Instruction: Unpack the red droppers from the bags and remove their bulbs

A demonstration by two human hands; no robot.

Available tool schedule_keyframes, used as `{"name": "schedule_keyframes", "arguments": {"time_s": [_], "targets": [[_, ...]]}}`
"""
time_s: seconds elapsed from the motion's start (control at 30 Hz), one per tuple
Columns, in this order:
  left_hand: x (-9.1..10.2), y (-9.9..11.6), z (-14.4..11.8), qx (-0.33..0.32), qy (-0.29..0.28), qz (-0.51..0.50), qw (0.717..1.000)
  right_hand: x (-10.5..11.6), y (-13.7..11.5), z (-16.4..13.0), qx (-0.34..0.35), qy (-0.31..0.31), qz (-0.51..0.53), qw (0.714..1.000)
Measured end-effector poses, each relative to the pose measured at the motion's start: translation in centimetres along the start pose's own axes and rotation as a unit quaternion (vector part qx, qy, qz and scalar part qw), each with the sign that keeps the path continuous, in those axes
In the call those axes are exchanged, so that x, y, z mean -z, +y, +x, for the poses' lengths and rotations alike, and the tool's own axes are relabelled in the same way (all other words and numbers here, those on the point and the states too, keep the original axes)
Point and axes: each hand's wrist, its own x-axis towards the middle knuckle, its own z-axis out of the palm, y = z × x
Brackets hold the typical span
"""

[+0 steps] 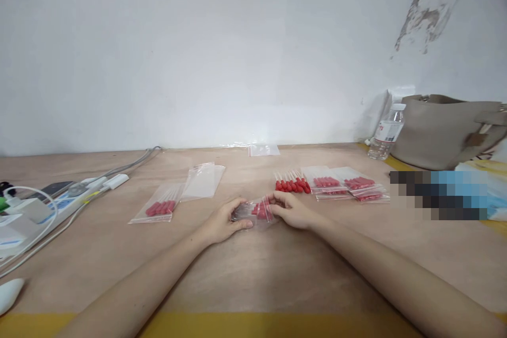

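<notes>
At the far left a power strip [79, 195] lies with grey cables trailing off the table [253, 274]. Right of it sits a filled bag [158, 208] of red-tipped sticks, and just beside that a few empty bags [204, 179].

In the middle, both hands meet on one small bag [257, 212] – clear, thin plastic with red tips inside – held low over the table, roughly centred before the person. The left hand [224, 222] has thumb and fingers closed on the bag's left end; the right hand [291, 210] pinches the right end, fingers curled together over the top. The bag looks light, soft and somewhat slippery, likely to crumple or slide if squeezed mid-body; the sticks inside seem thin and could bend, so a hold at the edges, as now, suits it best.

Beyond the right hand lies a loose row of sticks [293, 184], then a pile of filled bags [348, 185] – overlapping. Farther right stand a water bottle [387, 134] and a grey handbag [443, 129] by the wall.
</notes>
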Motion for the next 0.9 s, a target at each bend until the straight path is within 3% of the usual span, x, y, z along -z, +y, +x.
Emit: {"name": "schedule_keyframes", "arguments": {"time_s": [0.1, 0.23, 0.43, 0.73, 0.9], "targets": [[0.0, -0.1, 0.0, 0.009, 0.007, 0.001, 1.000, 0.2, -0.3, 0.5, -0.100, 0.024, 0.097, 0.990], [0.1, 0.0, 0.0, 0.011, 0.004, 0.012, 1.000, 0.2, -0.6, 0.5, -0.206, 0.020, 0.237, 0.949], [0.1, 0.2, 0.0, 0.004, 0.008, 0.024, 1.000, -0.1, 0.3, 0.0, -0.163, 0.003, 0.248, 0.955], [0.9, -0.5, -0.3, 0.037, 0.018, 0.023, 0.999, 2.4, -0.8, 0.0, -0.223, 0.007, 0.296, 0.929], [0.9, -0.6, -0.3, 0.037, 0.017, 0.029, 0.999, 1.7, -0.4, 0.2, -0.222, 0.041, 0.315, 0.922]]}}
